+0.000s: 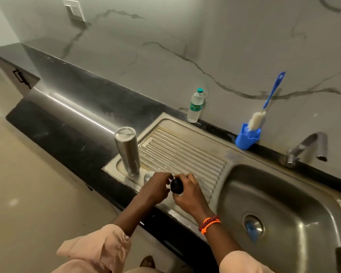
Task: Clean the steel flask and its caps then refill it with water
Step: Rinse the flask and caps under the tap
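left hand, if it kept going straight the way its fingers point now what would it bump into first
The left hand points right, at the black cap held by the right hand. It would probably meet that cap first; its fingertips look already at the cap, though actual contact is unclear.

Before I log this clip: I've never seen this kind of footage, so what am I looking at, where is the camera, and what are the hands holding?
There is no machine here: a person wears one camera on the head, looking down at their own hands. The left hand and right hand both grip a small black cap over the sink's ribbed drainboard. The steel flask stands inverted at the drainboard's left end, a small steel cap beside it. Behind stand a plastic water bottle and a blue cup holding a bottle brush. The tap is at right.
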